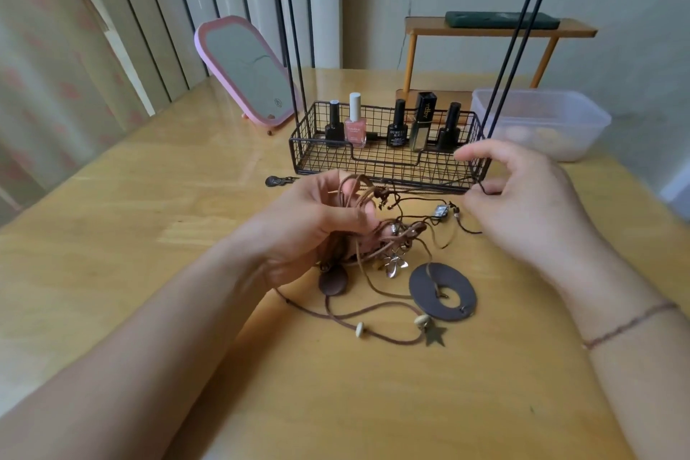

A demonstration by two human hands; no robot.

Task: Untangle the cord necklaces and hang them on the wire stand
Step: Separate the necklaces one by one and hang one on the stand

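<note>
A tangle of brown cord necklaces [392, 231] sits at the middle of the frame on the wooden counter [130, 235], part lifted and part trailing toward the lower centre. The left hand [317, 228] has its grip closed around a bunch of the cords, fingers curled through the loops. The right hand [522, 205], just right of the tangle, pinches a thin dark cord [485, 190] between thumb and finger, and that strand runs back leftward into the knot. Loose on the counter below the hands lie an oval dark pendant [444, 291] with a hole, a small round brown disc [333, 281], a metal flower charm [394, 263], a star charm [435, 335] and pale beads [360, 329]. A square grey pendant [441, 211] hangs in the cords between the hands.

Just behind the hands stands the wire stand [388, 164], its black basket base holding five bottles (nail polish, by the look): one pink bottle [355, 123] among dark ones. Its thin black uprights [291, 48] rise out of the top of the frame. A small dark charm [276, 181] lies left of the basket. At upper left leans a pink-framed mirror [246, 71]; at right is a clear plastic tub [541, 119], contents blurred. Behind stands a small orange shelf [500, 30] carrying a dark flat object [502, 19].
</note>
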